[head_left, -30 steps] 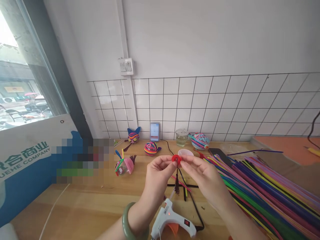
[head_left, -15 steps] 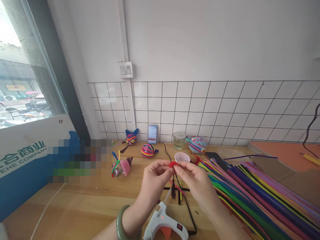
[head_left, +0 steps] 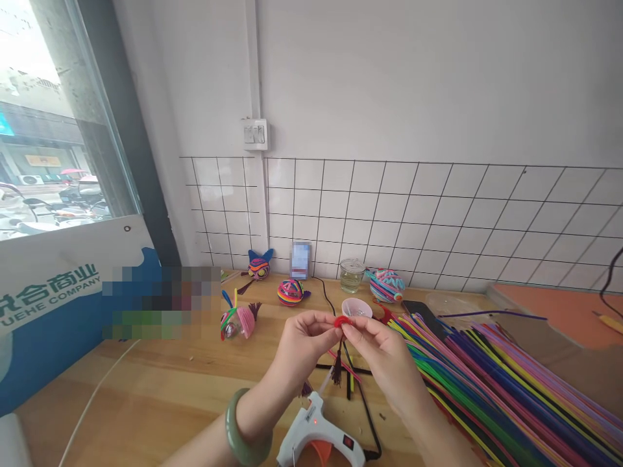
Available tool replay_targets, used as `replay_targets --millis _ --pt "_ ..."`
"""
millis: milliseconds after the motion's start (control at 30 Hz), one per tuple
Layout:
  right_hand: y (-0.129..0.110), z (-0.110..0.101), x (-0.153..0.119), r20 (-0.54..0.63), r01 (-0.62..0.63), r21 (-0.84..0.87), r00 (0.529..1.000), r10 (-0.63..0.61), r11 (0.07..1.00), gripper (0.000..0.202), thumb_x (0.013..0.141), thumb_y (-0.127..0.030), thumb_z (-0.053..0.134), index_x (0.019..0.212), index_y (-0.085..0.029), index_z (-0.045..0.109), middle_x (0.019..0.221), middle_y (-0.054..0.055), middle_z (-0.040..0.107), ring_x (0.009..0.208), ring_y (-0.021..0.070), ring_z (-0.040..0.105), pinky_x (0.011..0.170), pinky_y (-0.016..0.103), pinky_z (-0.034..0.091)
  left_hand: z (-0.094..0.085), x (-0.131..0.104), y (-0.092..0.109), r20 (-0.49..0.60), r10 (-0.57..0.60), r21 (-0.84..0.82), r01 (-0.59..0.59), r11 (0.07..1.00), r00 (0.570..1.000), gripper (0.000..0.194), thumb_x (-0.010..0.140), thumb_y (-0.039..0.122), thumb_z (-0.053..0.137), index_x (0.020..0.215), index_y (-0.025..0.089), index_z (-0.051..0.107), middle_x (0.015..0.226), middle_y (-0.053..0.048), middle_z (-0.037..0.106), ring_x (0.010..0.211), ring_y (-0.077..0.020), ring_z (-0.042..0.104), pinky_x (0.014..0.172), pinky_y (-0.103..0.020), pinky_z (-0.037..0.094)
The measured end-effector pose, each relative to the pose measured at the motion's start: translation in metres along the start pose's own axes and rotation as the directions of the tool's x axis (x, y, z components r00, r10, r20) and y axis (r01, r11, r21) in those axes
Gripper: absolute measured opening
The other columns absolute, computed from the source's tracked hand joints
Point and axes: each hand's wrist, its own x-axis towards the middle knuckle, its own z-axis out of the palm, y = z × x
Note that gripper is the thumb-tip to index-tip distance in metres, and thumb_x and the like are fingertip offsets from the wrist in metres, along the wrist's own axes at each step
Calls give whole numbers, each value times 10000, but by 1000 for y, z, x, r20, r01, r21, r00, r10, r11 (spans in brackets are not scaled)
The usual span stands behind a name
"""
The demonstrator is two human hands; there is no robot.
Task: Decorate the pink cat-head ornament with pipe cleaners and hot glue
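Note:
Between the fingertips of both hands is a small curled piece of red pipe cleaner [head_left: 342, 320]. My left hand [head_left: 309, 344], a green bangle at its wrist, pinches it from the left. From the right, my right hand [head_left: 377, 347] pinches the same piece with thumb and fingers. A dark tassel [head_left: 336, 373] shows just below the fingertips; whether it is attached to the red piece I cannot tell. Beneath the hands, a white hot glue gun [head_left: 321, 428] with a lit red light lies on the wooden table [head_left: 195, 402].
Many coloured pipe cleaners [head_left: 477, 376] lie at the right, by a dark phone [head_left: 421, 314]. Behind the hands stand a pink bowl [head_left: 357, 307], a lidded glass jar [head_left: 351, 277], a propped phone [head_left: 300, 261] and several decorated balls, one a pink fish-like figure [head_left: 246, 320]. A black cord [head_left: 367, 415] runs to the glue gun.
The view has turned slightly left, so the surroundings sit a little further right. Both hands keep their pinch on the red pipe cleaner, which now shows more of a curved shape.

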Motion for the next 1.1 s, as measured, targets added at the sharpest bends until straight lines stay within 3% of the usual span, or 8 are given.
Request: replay_targets --millis 333,633,767,867,1100 --pt "-6 -5 -3 67 -88 105 994 81 991 425 700 -559 740 957 -222 770 969 66 750 998 230 651 919 330 484 0 -1 1 17 -31 -68 32 997 999 340 525 306 880 757 112 723 728 -66 757 657 -119 686 688 -205 534" --pt "0 -8 -1 98 -148 162 986 133 976 407 728 -573 711 884 -203 777 880 64 733 893 212 642 813 318 470 2 2 -6 -16 -28 -24 28 999 999 344 518 305 876 750 110 714 748 -71 757 634 -112 669 645 -200 521" --pt "6 -15 5 -22 -155 242 986 165 958 466 660 -566 764 980 -229 748 981 67 723 890 214 653 774 327 496 2 1 -8 -32 -28 -6 28 1000 999 327 534 284 866 766 113 711 735 -63 750 653 -116 671 657 -199 512" --pt "9 -19 10 -134 -82 248 984 118 965 479 598 -566 798 919 -214 744 993 67 714 853 197 646 771 326 502 2 1 -8 -46 -30 7 30 1000 998 325 545 272 859 782 115 703 710 -55 741 647 -121 671 648 -201 502" --pt "9 -19 10 -154 -7 124 988 27 992 404 634 -527 788 812 -166 749 786 56 704 701 164 579 764 339 477 2 1 -4 -40 -18 -36 17 999 999 327 568 270 853 808 121 689 711 -56 746 654 -133 682 676 -221 505"
